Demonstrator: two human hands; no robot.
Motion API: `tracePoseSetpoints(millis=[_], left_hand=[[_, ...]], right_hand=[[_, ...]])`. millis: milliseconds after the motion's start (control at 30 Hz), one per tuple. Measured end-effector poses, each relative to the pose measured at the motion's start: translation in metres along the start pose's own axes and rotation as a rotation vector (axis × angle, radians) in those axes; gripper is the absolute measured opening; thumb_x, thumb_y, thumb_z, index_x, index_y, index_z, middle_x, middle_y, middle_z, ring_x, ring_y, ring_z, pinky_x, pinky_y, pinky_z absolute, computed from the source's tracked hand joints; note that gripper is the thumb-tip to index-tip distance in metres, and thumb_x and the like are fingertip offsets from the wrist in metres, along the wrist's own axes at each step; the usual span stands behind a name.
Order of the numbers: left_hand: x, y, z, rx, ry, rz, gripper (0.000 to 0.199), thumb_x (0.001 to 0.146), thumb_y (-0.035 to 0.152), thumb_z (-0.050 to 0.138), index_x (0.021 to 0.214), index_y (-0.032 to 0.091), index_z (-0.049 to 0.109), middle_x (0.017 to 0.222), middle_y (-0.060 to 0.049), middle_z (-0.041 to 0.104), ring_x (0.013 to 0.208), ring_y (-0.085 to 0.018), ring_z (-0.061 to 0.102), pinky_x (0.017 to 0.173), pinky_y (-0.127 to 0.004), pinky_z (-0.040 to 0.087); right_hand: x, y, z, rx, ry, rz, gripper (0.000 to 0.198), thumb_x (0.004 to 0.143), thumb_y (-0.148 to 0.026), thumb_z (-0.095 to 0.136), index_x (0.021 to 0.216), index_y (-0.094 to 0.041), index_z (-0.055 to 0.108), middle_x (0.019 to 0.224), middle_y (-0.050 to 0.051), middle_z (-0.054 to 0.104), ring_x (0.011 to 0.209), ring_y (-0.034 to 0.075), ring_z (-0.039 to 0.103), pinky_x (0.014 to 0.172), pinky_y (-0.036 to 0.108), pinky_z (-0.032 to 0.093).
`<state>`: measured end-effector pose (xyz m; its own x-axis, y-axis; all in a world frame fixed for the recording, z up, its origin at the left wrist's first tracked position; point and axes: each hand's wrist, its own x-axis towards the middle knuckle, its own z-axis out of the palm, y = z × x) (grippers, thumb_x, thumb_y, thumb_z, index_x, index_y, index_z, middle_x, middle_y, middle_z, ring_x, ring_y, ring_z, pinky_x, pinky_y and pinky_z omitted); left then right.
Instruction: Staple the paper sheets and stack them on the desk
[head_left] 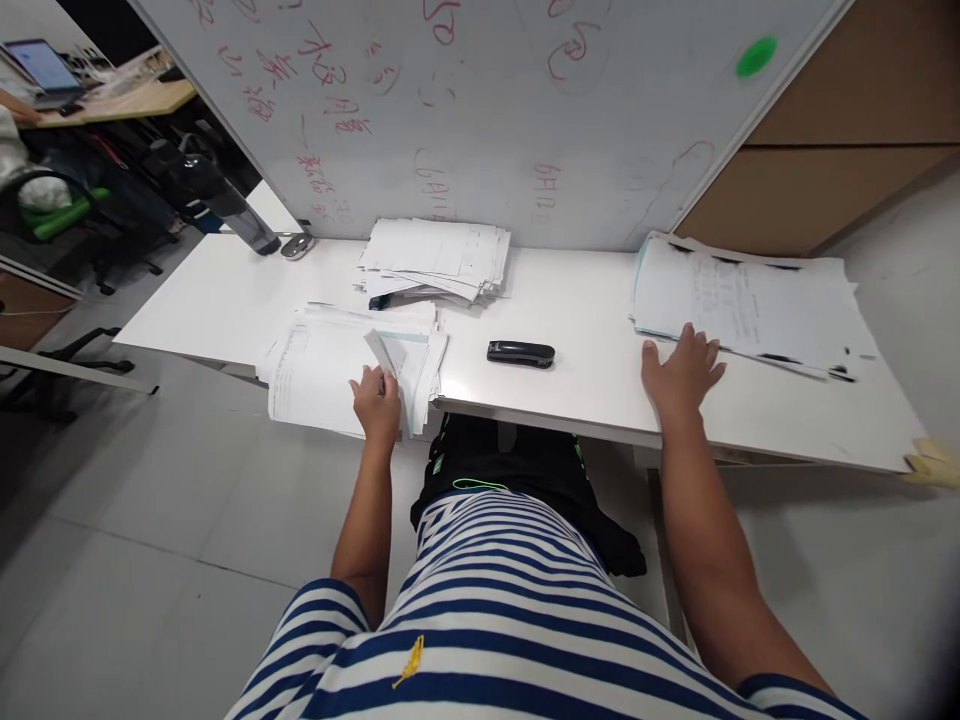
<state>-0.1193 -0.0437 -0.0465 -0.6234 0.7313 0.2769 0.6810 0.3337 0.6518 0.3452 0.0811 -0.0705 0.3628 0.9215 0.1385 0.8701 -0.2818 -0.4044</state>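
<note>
My left hand [376, 400] is closed on the turned-up edge of a paper sheet [381, 352], above a loose, uneven paper pile [307, 365] that overhangs the front edge of the white table [592, 395]. My right hand [682, 375] is open, fingers spread, at the near edge of another paper stack [739, 300] on the right. Its fingertips reach the stack's edge. Between my hands lies a black stapler [520, 354], touched by neither. Behind it to the left is a third stack of papers [435, 250], with a small dark object [379, 301] partly hidden under its front edge.
A whiteboard [495, 120] with red writing rises along the table's back. At the left end, a dark bottle [232, 210] stands near a computer mouse [298, 246]. Brown panels [847, 100] border the right. Another desk [150, 100] with a laptop [45, 70] and a person's arm [19, 108] is far left.
</note>
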Motion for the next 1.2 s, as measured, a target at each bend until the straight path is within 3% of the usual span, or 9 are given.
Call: tracePoseSetpoints(millis=[100, 167, 333, 400, 567, 733, 833, 967, 1200], left_hand=[[-0.012, 0.031, -0.014, -0.266, -0.022, 0.001, 0.026, 0.096, 0.036, 0.057, 0.104, 0.022, 0.077, 0.114, -0.007, 0.079, 0.117, -0.025, 0.071, 0.115, -0.045, 0.048], [-0.027, 0.063, -0.026, -0.421, -0.094, 0.133, 0.025, 0.093, 0.039, 0.064, 0.102, 0.022, 0.080, 0.111, -0.007, 0.080, 0.111, -0.026, 0.074, 0.105, -0.043, 0.056], [-0.064, 0.137, -0.056, -0.716, -0.637, 0.641, 0.008, 0.086, 0.031, 0.075, 0.087, 0.028, 0.083, 0.089, -0.003, 0.081, 0.092, -0.023, 0.078, 0.093, -0.044, 0.065], [-0.065, 0.148, -0.059, -0.803, -0.703, 0.692, 0.007, 0.086, 0.030, 0.076, 0.086, 0.029, 0.082, 0.086, -0.002, 0.081, 0.087, -0.022, 0.078, 0.090, -0.045, 0.066], [-0.037, 0.139, -0.027, -0.882, -0.426, 0.344, 0.015, 0.076, 0.035, 0.086, 0.074, 0.022, 0.078, 0.081, -0.003, 0.079, 0.075, -0.019, 0.074, 0.069, -0.031, 0.062], [-0.022, 0.119, 0.007, -0.930, -0.352, 0.069, 0.026, 0.069, 0.041, 0.089, 0.073, 0.019, 0.076, 0.081, -0.003, 0.078, 0.073, -0.017, 0.069, 0.066, -0.029, 0.056], [-0.022, 0.113, 0.009, -0.918, -0.305, 0.045, 0.028, 0.071, 0.043, 0.088, 0.078, 0.019, 0.076, 0.081, -0.003, 0.077, 0.076, -0.018, 0.069, 0.069, -0.030, 0.056], [-0.021, 0.107, 0.011, -0.975, -0.270, 0.079, 0.030, 0.074, 0.045, 0.086, 0.085, 0.020, 0.074, 0.080, -0.002, 0.075, 0.079, -0.017, 0.070, 0.076, -0.030, 0.057], [-0.032, 0.091, 0.035, -0.859, -0.457, 0.004, 0.052, 0.071, 0.053, 0.087, 0.105, 0.017, 0.069, 0.106, -0.011, 0.077, 0.098, -0.024, 0.074, 0.088, -0.037, 0.059]], right_hand=[[-0.005, -0.006, -0.003, 0.076, 0.053, -0.063, 0.076, 0.098, -0.055, 0.042, 0.160, -0.011, 0.034, 0.167, 0.023, 0.031, 0.159, 0.038, 0.017, 0.124, 0.067, 0.011], [-0.020, -0.017, -0.008, 0.239, 0.032, -0.116, 0.078, 0.096, -0.061, 0.044, 0.159, -0.014, 0.037, 0.167, 0.021, 0.033, 0.159, 0.036, 0.020, 0.125, 0.065, 0.014], [-0.086, -0.044, -0.027, 1.004, -0.323, -0.291, 0.100, 0.082, -0.079, 0.061, 0.162, -0.027, 0.031, 0.166, 0.015, 0.038, 0.154, 0.030, 0.037, 0.120, 0.050, 0.038], [-0.104, -0.045, -0.034, 1.151, -0.310, -0.264, 0.112, 0.075, -0.083, 0.067, 0.165, -0.031, 0.024, 0.167, 0.013, 0.037, 0.153, 0.030, 0.039, 0.119, 0.048, 0.041], [-0.108, -0.018, -0.045, 1.233, -0.092, -0.159, 0.123, 0.066, -0.080, 0.077, 0.165, -0.035, 0.019, 0.168, 0.014, 0.036, 0.152, 0.029, 0.041, 0.117, 0.049, 0.043], [-0.113, 0.001, -0.043, 1.295, -0.066, 0.036, 0.072, 0.067, -0.055, 0.089, 0.126, -0.022, 0.066, 0.121, 0.013, 0.076, 0.117, 0.030, 0.070, 0.104, 0.050, 0.054], [-0.115, 0.000, -0.049, 1.272, 0.058, 0.075, 0.048, 0.069, -0.050, 0.089, 0.103, -0.019, 0.073, 0.102, 0.010, 0.080, 0.100, 0.029, 0.074, 0.096, 0.049, 0.057], [-0.107, -0.005, -0.060, 1.214, 0.209, -0.026, 0.038, 0.071, -0.045, 0.088, 0.097, -0.021, 0.076, 0.102, 0.007, 0.080, 0.104, 0.030, 0.072, 0.098, 0.049, 0.056], [-0.115, -0.012, -0.054, 0.982, 0.001, -0.127, 0.031, 0.081, -0.053, 0.078, 0.093, -0.024, 0.077, 0.104, 0.007, 0.079, 0.107, 0.030, 0.072, 0.103, 0.050, 0.053]])
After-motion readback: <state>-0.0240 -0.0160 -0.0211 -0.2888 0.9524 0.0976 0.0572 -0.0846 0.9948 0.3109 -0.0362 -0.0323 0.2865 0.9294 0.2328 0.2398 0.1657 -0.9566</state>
